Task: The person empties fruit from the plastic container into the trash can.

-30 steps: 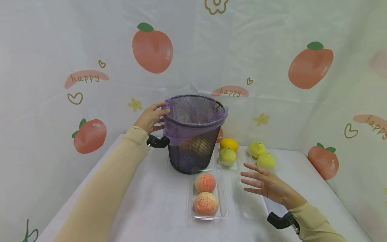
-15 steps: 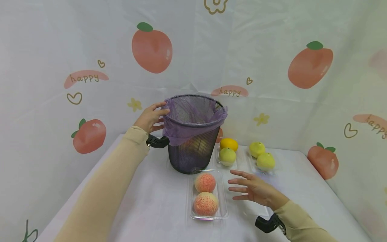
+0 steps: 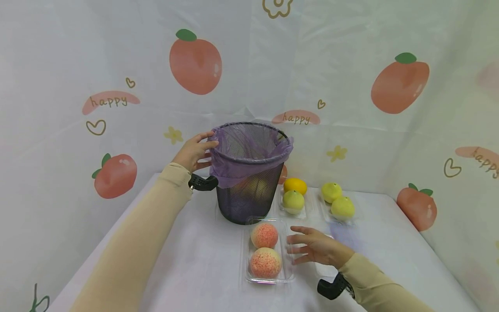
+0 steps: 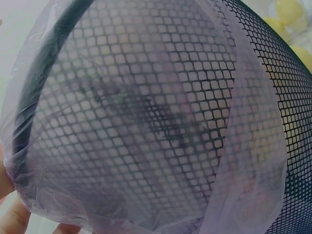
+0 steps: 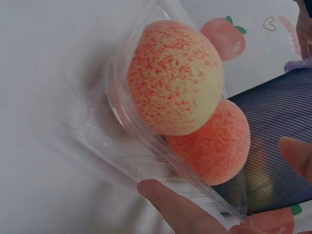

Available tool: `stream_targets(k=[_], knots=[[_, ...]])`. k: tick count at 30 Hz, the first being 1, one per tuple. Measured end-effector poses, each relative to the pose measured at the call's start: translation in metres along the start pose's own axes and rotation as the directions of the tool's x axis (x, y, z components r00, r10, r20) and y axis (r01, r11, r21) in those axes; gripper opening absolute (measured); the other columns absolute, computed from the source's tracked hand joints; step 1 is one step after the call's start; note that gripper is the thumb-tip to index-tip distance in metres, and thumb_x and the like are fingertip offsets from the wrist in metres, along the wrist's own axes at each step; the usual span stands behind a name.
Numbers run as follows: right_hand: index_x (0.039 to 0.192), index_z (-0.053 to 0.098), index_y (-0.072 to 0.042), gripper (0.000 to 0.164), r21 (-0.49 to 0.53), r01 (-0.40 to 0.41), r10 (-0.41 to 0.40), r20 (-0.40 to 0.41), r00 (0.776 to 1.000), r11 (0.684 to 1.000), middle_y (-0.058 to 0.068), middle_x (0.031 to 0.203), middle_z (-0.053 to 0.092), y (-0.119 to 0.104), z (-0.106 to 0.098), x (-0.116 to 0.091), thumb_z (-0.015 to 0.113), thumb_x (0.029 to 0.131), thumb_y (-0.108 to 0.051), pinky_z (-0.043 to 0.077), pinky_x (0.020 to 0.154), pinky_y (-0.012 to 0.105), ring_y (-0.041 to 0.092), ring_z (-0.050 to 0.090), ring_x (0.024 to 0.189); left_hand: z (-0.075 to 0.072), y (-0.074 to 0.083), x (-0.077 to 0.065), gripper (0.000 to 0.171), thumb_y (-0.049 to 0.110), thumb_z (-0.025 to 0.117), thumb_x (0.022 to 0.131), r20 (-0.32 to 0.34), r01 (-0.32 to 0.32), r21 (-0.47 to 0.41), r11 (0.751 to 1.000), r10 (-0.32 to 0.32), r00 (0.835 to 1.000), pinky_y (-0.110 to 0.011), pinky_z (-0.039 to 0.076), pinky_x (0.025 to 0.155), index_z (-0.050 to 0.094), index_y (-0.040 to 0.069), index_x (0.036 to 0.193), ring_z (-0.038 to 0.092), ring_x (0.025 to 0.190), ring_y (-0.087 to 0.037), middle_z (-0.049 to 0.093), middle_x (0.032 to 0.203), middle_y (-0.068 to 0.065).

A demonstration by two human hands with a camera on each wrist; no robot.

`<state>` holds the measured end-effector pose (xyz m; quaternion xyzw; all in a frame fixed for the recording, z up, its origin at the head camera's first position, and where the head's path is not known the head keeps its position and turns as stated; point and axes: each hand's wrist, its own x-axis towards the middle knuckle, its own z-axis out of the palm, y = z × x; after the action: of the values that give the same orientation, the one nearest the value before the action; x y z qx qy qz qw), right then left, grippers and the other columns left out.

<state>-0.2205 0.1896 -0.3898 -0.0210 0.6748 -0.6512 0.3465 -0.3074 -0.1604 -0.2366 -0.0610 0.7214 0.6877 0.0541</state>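
My left hand (image 3: 195, 152) rests its spread fingers against the left rim of a black mesh wastebasket (image 3: 253, 195) lined with a purple bag (image 3: 234, 169). In the left wrist view, fingertips (image 4: 13, 217) show beside the bag-covered rim. My right hand (image 3: 317, 248) is at the right side of a clear plastic tray (image 3: 267, 281), fingers apart. Two peaches (image 3: 265, 263), reddish with pale areas, sit in it. In the right wrist view, one fingertip (image 5: 148, 187) is right by the tray's edge, and the peaches lie beyond the fingers.
Fruit shapes show through the basket's mesh. To its right, a clear tray holds an orange-yellow fruit (image 3: 295, 186) and a yellow-green fruit (image 3: 293, 202). Another tray farther right bears two yellow-green fruits (image 3: 342, 208). A fruit-print backdrop (image 3: 241, 65) closes off the back.
My right hand has moved left and toward me, from right of the peach tray to its right side. My left hand stays at the basket's rim, and the fruits have not moved.
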Motion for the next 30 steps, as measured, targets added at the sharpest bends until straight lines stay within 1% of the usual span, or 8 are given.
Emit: stream_targets(k=[3, 6, 9, 14, 20, 24, 28, 30], knots=[[0.150, 0.006, 0.008, 0.073, 0.000, -0.006, 0.006, -0.004, 1.000, 1.000, 0.021, 0.127, 0.050, 0.003, 0.003, 0.003, 0.053, 0.097, -0.011, 0.053, 0.090, 0.054, 0.025, 0.060, 0.102, 0.000, 0.000, 0.000, 0.057, 0.022, 0.055, 0.100, 0.001, -0.003, 0.003, 1.000, 0.003, 1.000, -0.044, 0.040, 0.109, 0.032, 0.028, 0.152, 0.037, 0.137, -0.032, 0.029, 0.156, -0.007], [0.150, 0.005, 0.009, 0.073, 0.004, -0.006, 0.006, -0.004, 1.000, 1.000, 0.020, 0.123, 0.049, 0.006, 0.005, 0.005, 0.052, 0.096, -0.008, 0.052, 0.090, 0.055, 0.025, 0.060, 0.100, 0.000, 0.000, 0.000, 0.057, 0.021, 0.055, 0.100, 0.003, -0.004, -0.002, 1.000, 0.004, 1.000, -0.044, 0.040, 0.110, 0.033, 0.028, 0.152, 0.036, 0.138, -0.032, 0.029, 0.156, -0.007], [0.150, 0.005, 0.008, 0.073, -0.002, -0.007, 0.007, -0.009, 1.000, 1.000, 0.021, 0.121, 0.046, 0.009, 0.008, 0.007, 0.052, 0.095, -0.006, 0.053, 0.090, 0.054, 0.024, 0.058, 0.096, 0.000, 0.000, -0.001, 0.058, 0.021, 0.056, 0.100, 0.008, -0.002, -0.012, 1.000, 0.002, 1.000, -0.044, 0.038, 0.111, 0.032, 0.028, 0.152, 0.034, 0.139, -0.033, 0.027, 0.157, -0.006], [0.151, 0.008, 0.006, 0.073, -0.009, -0.025, 0.024, -0.037, 0.999, 1.000, 0.019, 0.113, 0.048, 0.014, 0.012, 0.011, 0.052, 0.093, -0.001, 0.054, 0.088, 0.052, 0.025, 0.055, 0.094, -0.001, 0.000, -0.001, 0.059, 0.021, 0.056, 0.100, 0.005, 0.001, -0.013, 1.000, -0.001, 1.000, -0.045, 0.038, 0.111, 0.031, 0.028, 0.152, 0.034, 0.139, -0.033, 0.027, 0.157, -0.006], [0.151, 0.014, 0.003, 0.068, -0.016, -0.066, 0.064, -0.091, 0.994, 0.998, 0.022, 0.117, 0.047, 0.013, 0.017, 0.012, 0.051, 0.094, 0.002, 0.055, 0.087, 0.051, 0.028, 0.054, 0.096, -0.001, -0.001, 0.001, 0.058, 0.022, 0.056, 0.099, 0.001, -0.005, -0.004, 1.000, 0.005, 1.000, -0.045, 0.038, 0.111, 0.032, 0.028, 0.152, 0.035, 0.138, -0.032, 0.029, 0.156, -0.006], [0.151, 0.019, 0.001, 0.065, -0.027, -0.090, 0.085, -0.132, 0.988, 0.996, 0.022, 0.116, 0.050, 0.012, 0.019, 0.013, 0.050, 0.094, 0.004, 0.055, 0.086, 0.050, 0.027, 0.054, 0.094, -0.001, -0.001, 0.001, 0.058, 0.023, 0.056, 0.099, -0.002, -0.006, 0.002, 1.000, 0.006, 1.000, -0.045, 0.038, 0.111, 0.032, 0.029, 0.152, 0.036, 0.138, -0.032, 0.029, 0.156, -0.007], [0.151, 0.023, -0.001, 0.064, -0.035, -0.103, 0.096, -0.162, 0.982, 0.994, 0.021, 0.114, 0.052, 0.012, 0.021, 0.013, 0.049, 0.093, 0.007, 0.056, 0.085, 0.048, 0.026, 0.054, 0.091, 0.000, -0.001, 0.001, 0.058, 0.023, 0.057, 0.099, -0.007, -0.005, 0.005, 1.000, 0.005, 1.000, -0.045, 0.039, 0.110, 0.033, 0.029, 0.152, 0.037, 0.137, -0.032, 0.030, 0.155, -0.008], [0.151, 0.023, -0.002, 0.065, -0.036, -0.101, 0.094, -0.164, 0.982, 0.994, 0.022, 0.115, 0.051, 0.012, 0.021, 0.013, 0.048, 0.092, 0.008, 0.056, 0.084, 0.048, 0.026, 0.054, 0.091, 0.000, -0.001, 0.001, 0.058, 0.023, 0.056, 0.099, -0.006, -0.005, 0.006, 1.000, 0.005, 1.000, -0.045, 0.039, 0.110, 0.033, 0.028, 0.152, 0.037, 0.137, -0.032, 0.030, 0.155, -0.008]])
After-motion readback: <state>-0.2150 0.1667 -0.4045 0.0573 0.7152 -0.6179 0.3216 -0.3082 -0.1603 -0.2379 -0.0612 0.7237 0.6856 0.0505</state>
